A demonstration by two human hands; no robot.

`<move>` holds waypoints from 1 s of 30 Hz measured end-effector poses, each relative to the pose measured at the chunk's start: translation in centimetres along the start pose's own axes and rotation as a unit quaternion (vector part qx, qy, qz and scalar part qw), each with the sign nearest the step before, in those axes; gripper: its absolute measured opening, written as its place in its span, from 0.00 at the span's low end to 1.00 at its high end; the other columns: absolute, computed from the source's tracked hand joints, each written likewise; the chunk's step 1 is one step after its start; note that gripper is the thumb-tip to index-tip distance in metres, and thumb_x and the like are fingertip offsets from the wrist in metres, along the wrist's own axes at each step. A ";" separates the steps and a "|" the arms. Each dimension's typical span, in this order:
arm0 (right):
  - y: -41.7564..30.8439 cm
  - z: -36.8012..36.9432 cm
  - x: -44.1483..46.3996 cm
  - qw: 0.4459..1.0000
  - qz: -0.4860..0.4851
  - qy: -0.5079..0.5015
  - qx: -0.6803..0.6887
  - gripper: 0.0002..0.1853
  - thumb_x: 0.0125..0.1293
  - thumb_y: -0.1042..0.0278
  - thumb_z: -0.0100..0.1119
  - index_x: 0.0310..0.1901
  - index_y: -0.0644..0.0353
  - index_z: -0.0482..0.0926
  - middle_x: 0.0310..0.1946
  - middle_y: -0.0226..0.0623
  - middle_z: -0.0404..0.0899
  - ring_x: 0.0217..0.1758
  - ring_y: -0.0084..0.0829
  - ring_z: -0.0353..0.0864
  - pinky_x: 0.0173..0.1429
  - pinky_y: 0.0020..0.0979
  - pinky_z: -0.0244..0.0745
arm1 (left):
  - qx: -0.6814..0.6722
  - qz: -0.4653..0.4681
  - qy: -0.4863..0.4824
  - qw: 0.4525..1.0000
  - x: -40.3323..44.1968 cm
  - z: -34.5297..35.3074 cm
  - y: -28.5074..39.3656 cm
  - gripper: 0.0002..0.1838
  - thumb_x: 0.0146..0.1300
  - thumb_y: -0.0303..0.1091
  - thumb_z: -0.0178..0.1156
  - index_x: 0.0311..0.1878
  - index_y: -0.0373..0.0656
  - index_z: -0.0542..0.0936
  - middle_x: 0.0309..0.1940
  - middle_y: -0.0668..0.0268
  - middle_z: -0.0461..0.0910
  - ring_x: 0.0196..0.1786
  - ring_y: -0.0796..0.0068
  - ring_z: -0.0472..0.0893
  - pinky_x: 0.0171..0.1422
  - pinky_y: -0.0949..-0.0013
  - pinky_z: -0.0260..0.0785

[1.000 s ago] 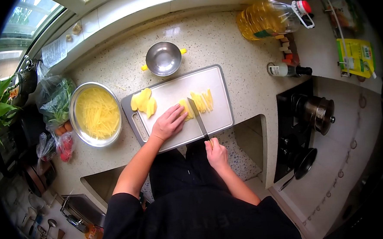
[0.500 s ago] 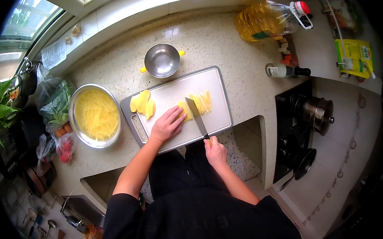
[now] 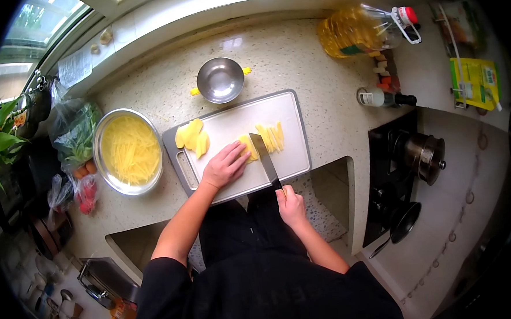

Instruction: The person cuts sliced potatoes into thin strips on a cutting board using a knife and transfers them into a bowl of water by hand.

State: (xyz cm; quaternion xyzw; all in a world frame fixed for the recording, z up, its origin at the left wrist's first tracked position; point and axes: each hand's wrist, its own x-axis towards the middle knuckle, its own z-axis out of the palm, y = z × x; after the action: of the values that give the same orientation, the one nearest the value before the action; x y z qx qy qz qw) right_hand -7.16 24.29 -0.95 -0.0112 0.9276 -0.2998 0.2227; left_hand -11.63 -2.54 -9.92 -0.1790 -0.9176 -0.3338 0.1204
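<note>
My left hand (image 3: 227, 165) lies on a light cutting board (image 3: 226, 122) with a grey rim, its fingertips bent onto yellow potato slices (image 3: 247, 148) and holding them down. In my right hand (image 3: 291, 206) is the handle of a kitchen knife (image 3: 265, 162), which my fingers wrap round. The blade stands just right of the held slices. Cut potato strips (image 3: 271, 137) lie to the right of the blade. A loose group of uncut potato slices (image 3: 193, 138) rests on the board's left part.
Left of the board stands a metal bowl (image 3: 98, 162) full of potato shreds. A small steel bowl (image 3: 221, 83) with yellow handles is behind the board. An oil jug (image 3: 350, 32), a glass bottle (image 3: 379, 97) and a stove (image 3: 379, 211) are at the right. Bagged greens (image 3: 75, 137) lie at the far left.
The knife and my right hand have shifted slightly toward my body. My left hand stays on the potato slices. The whole view has moved a little.
</note>
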 end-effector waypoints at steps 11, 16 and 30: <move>-0.9 -0.3 -0.3 1.000 0.002 -0.013 -0.025 0.17 0.79 0.50 0.59 0.43 0.57 0.77 0.27 0.52 0.85 0.32 0.62 0.86 0.35 0.57 0.79 | 0.000 0.001 -0.005 1.000 -0.1 0.2 -0.1 0.23 0.58 0.29 0.74 0.59 0.46 0.87 0.63 0.60 0.84 0.67 0.57 0.83 0.72 0.59 0.80; -1.1 -0.2 -0.2 0.999 0.006 -0.025 -0.027 0.17 0.79 0.49 0.59 0.42 0.57 0.77 0.27 0.52 0.85 0.32 0.62 0.86 0.36 0.57 0.79 | -0.002 -0.002 -0.005 1.000 -0.1 0.2 -0.2 0.23 0.56 0.29 0.75 0.58 0.47 0.88 0.63 0.60 0.84 0.66 0.57 0.84 0.71 0.60 0.81; -1.3 0.9 1.0 0.995 0.039 -0.038 -0.080 0.17 0.79 0.50 0.59 0.48 0.57 0.79 0.29 0.55 0.86 0.34 0.63 0.86 0.39 0.59 0.80 | 0.000 0.001 -0.002 1.000 0.1 0.0 -0.2 0.22 0.56 0.28 0.75 0.57 0.45 0.88 0.62 0.60 0.85 0.66 0.57 0.84 0.70 0.60 0.81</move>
State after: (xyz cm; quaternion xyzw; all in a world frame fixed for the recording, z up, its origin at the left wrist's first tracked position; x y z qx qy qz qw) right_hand -7.80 22.57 -1.28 -0.0042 0.9392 -0.2150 0.2677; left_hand -11.86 -2.65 -10.02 -0.1808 -0.9175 -0.3335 0.1191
